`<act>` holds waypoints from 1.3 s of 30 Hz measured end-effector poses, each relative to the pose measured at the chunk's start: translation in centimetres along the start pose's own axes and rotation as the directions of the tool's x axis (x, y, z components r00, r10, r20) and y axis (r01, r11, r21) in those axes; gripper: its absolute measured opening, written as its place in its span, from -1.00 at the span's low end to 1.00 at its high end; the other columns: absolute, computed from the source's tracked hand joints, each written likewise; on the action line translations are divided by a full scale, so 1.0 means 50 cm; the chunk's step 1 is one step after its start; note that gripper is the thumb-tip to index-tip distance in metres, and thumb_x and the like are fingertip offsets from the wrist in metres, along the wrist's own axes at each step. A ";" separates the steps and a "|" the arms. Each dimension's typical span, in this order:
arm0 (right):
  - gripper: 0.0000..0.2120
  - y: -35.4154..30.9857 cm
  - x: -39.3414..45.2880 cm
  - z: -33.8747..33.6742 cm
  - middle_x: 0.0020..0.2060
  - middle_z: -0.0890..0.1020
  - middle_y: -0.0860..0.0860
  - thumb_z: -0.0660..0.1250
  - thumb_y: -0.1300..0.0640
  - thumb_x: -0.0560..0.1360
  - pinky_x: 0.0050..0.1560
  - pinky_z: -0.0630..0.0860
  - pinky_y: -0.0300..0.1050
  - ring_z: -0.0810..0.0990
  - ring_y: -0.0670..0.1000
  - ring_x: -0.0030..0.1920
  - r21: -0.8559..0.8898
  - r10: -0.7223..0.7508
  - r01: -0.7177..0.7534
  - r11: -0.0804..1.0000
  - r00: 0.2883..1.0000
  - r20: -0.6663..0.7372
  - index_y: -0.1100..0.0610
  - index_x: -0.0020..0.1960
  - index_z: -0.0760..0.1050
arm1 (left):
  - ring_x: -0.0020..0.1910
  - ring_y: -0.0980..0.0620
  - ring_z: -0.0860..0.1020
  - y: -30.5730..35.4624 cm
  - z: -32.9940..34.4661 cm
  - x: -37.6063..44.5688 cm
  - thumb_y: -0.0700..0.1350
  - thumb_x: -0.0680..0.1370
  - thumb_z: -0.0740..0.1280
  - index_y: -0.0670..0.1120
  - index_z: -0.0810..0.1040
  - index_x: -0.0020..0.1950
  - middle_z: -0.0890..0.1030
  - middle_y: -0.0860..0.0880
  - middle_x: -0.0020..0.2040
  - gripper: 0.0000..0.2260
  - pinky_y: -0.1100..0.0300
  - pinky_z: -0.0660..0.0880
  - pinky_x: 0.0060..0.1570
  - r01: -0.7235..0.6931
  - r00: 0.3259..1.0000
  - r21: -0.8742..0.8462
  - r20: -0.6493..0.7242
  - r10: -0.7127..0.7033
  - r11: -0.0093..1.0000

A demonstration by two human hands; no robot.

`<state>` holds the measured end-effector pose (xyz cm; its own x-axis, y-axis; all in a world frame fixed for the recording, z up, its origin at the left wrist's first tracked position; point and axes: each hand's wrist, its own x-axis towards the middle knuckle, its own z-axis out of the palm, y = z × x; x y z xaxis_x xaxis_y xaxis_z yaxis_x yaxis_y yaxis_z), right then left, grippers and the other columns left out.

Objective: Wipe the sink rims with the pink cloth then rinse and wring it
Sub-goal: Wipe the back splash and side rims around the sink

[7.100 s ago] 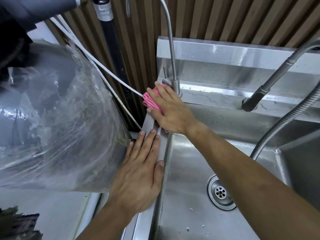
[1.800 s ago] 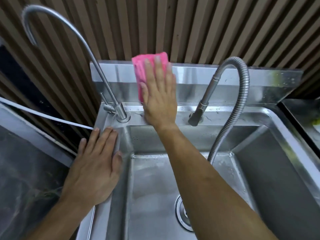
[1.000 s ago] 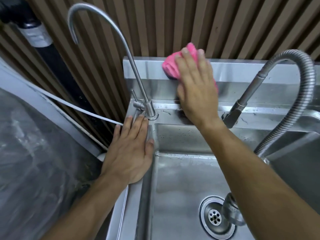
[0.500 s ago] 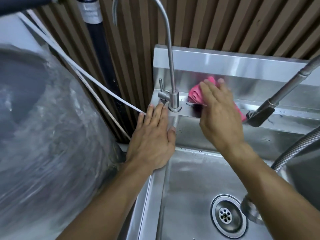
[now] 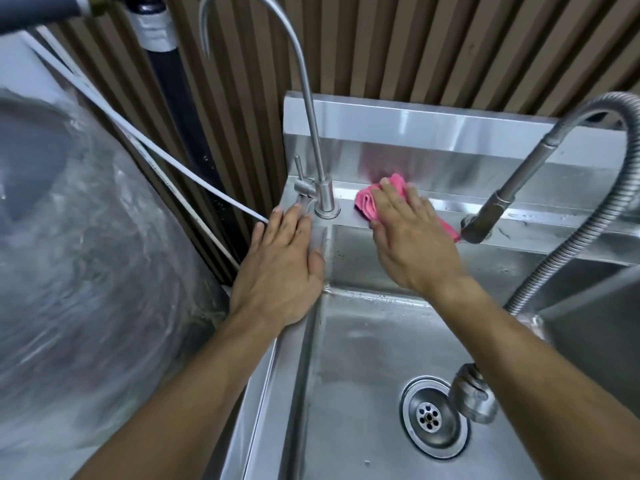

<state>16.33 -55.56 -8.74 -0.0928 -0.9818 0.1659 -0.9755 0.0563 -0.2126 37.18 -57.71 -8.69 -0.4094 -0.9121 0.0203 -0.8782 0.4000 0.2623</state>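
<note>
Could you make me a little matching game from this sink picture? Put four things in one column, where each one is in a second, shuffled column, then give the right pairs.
Things:
1. pink cloth
2. left hand
3. drain
4. thin gooseneck tap

Places:
A. in the floor of the sink basin
B. flat on the left rim of the sink
C. standing at the back left corner of the sink
D. under the right hand on the back ledge

Pairs: 1-D, 2-B, 3-A, 4-C
</note>
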 end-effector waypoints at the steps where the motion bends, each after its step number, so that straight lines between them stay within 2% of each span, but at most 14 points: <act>1: -0.45 -0.023 0.005 0.009 0.68 0.07 0.06 0.06 0.08 0.72 0.64 -0.12 0.07 -0.03 0.18 0.67 0.010 0.046 -0.046 0.999 0.999 -0.014 0.11 0.68 0.05 | 0.67 0.00 -0.09 0.000 0.001 -0.003 0.10 0.59 -0.13 -0.04 0.09 0.68 -0.01 0.04 0.70 -0.36 0.02 -0.16 0.63 0.005 1.000 -0.007 -0.007 -0.005 1.000; 5: -0.33 -0.147 0.049 0.030 0.66 0.00 0.22 0.17 0.16 0.64 0.66 -0.15 0.18 -0.12 0.29 0.66 0.186 0.185 -0.191 0.964 0.982 0.046 0.23 0.66 -0.04 | 0.67 -0.01 -0.07 -0.004 0.002 -0.007 0.05 0.66 -0.07 -0.04 0.15 0.67 0.02 0.02 0.69 -0.44 0.04 -0.15 0.61 0.009 1.000 -0.056 -0.022 -0.010 0.998; 7: -0.41 -0.158 0.053 0.020 0.61 0.20 0.25 0.20 0.15 0.63 0.65 -0.03 0.21 0.01 0.28 0.65 0.352 0.127 -0.124 0.928 0.992 0.017 0.22 0.61 0.13 | 0.67 0.00 -0.06 -0.007 0.003 -0.010 -0.02 0.70 0.03 -0.05 0.18 0.66 0.04 0.02 0.69 -0.50 0.05 -0.14 0.61 0.005 0.999 -0.077 -0.036 -0.008 0.997; 8: -0.47 -0.142 0.045 0.021 0.59 0.26 0.22 0.16 0.13 0.66 0.65 0.01 0.19 0.06 0.24 0.65 0.357 0.080 -0.064 0.932 0.996 -0.031 0.19 0.60 0.19 | 0.67 0.00 -0.05 -0.009 0.002 -0.012 -0.04 0.70 0.07 -0.05 0.20 0.65 0.06 0.02 0.69 -0.51 0.05 -0.13 0.61 0.003 0.999 -0.091 -0.042 -0.007 0.996; 11: -0.44 -0.080 0.018 0.027 0.67 0.11 0.08 0.00 -0.07 0.73 0.67 -0.15 0.06 -0.07 0.12 0.68 0.166 -0.020 0.023 0.986 1.000 -0.017 0.13 0.67 0.08 | 0.67 -0.01 0.00 -0.011 0.002 -0.017 -0.07 0.68 0.10 -0.07 0.24 0.63 0.11 0.01 0.68 -0.51 0.06 -0.10 0.61 0.013 0.997 -0.143 -0.070 -0.024 0.990; 13: -0.40 -0.069 0.022 0.039 0.68 0.04 0.07 0.00 -0.07 0.74 0.65 -0.21 -0.01 -0.14 0.07 0.68 0.165 -0.085 0.081 0.983 0.996 0.017 0.16 0.68 0.00 | 0.66 -0.03 0.03 -0.010 0.002 -0.018 -0.06 0.67 0.07 -0.08 0.25 0.63 0.14 -0.01 0.67 -0.51 0.06 -0.06 0.63 0.018 0.996 -0.154 -0.082 -0.031 0.988; 15: -0.42 -0.077 0.039 0.040 0.67 0.10 0.11 0.02 -0.01 0.73 0.66 -0.18 -0.02 -0.09 0.08 0.68 0.178 -0.141 0.141 0.974 0.990 -0.008 0.19 0.68 0.02 | 0.66 -0.05 0.05 -0.008 -0.001 -0.021 -0.08 0.66 0.08 -0.08 0.26 0.62 0.15 -0.03 0.67 -0.50 0.06 -0.02 0.63 0.036 0.994 -0.172 -0.095 -0.053 0.984; 18: -0.41 -0.076 0.051 0.039 0.62 0.24 0.18 -0.01 0.01 0.69 0.66 -0.04 0.10 0.04 0.20 0.66 0.077 -0.195 0.197 0.977 0.980 -0.033 0.23 0.66 0.09 | 0.65 -0.06 0.05 -0.005 -0.003 -0.023 -0.10 0.67 0.12 -0.07 0.24 0.63 0.14 -0.03 0.67 -0.50 0.09 0.00 0.61 0.051 0.994 -0.179 -0.089 -0.068 0.982; 23: -0.35 -0.069 0.018 0.041 0.54 0.36 0.18 -0.11 -0.05 0.59 0.59 0.17 0.23 0.12 0.20 0.65 0.099 -0.125 0.126 0.987 0.992 -0.013 0.25 0.57 0.26 | 0.66 -0.02 0.01 -0.004 -0.008 -0.026 -0.08 0.68 0.11 -0.05 0.19 0.65 0.09 0.00 0.68 -0.49 0.11 -0.02 0.60 0.061 0.996 -0.170 -0.058 -0.072 0.984; 27: -0.34 -0.046 0.023 0.036 0.54 0.37 0.20 -0.09 -0.04 0.60 0.58 0.18 0.24 0.13 0.24 0.64 0.070 -0.206 0.204 0.977 0.978 0.033 0.27 0.59 0.24 | 0.66 -0.02 -0.01 -0.003 -0.009 -0.024 -0.07 0.69 0.09 -0.06 0.16 0.66 0.08 0.00 0.69 -0.49 0.13 -0.06 0.60 0.053 0.997 -0.157 -0.050 -0.062 0.986; 30: -0.34 -0.050 0.054 0.020 0.61 0.25 0.18 -0.10 -0.06 0.63 0.65 0.05 0.19 0.07 0.22 0.65 0.026 -0.240 0.239 0.971 0.968 0.070 0.26 0.64 0.13 | 0.66 -0.05 0.00 -0.001 -0.008 -0.019 -0.05 0.70 0.07 -0.07 0.16 0.66 0.08 -0.02 0.68 -0.50 0.12 -0.07 0.61 0.054 0.997 -0.128 -0.051 -0.061 0.990; 33: -0.37 -0.057 0.077 0.018 0.56 0.35 0.21 -0.04 -0.03 0.63 0.62 0.15 0.18 0.22 0.27 0.58 -0.053 -0.278 0.282 0.958 0.959 0.062 0.29 0.60 0.23 | 0.66 -0.06 0.01 -0.001 -0.005 -0.016 -0.05 0.70 0.07 -0.08 0.17 0.65 0.09 -0.04 0.68 -0.51 0.12 -0.06 0.60 0.044 0.998 -0.096 -0.047 -0.049 0.994; 36: -0.35 -0.062 0.058 0.037 0.49 0.44 0.29 -0.04 -0.02 0.60 0.53 0.30 0.23 0.35 0.33 0.52 -0.112 -0.191 0.191 0.975 0.981 0.010 0.35 0.55 0.31 | 0.66 -0.04 0.00 -0.007 -0.006 -0.021 -0.05 0.71 0.05 -0.07 0.16 0.66 0.09 -0.04 0.68 -0.50 0.16 -0.09 0.58 0.044 0.998 -0.091 -0.038 -0.048 0.995; 39: -0.40 -0.021 0.011 0.034 0.60 0.26 0.26 0.03 0.04 0.66 0.58 0.15 0.25 0.17 0.30 0.62 -0.107 0.092 -0.094 0.990 0.995 -0.026 0.31 0.62 0.15 | 0.66 -0.08 0.03 -0.003 -0.006 -0.022 0.01 0.67 -0.02 -0.09 0.18 0.65 0.12 -0.07 0.68 -0.46 0.15 -0.10 0.58 0.035 0.999 -0.071 -0.030 -0.038 0.997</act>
<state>17.62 -56.45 -10.05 -0.1869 -0.9675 0.1706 -0.9783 0.1674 -0.1224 37.83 -56.77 -8.47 -0.3686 -0.9288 0.0391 -0.8724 0.3602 0.3305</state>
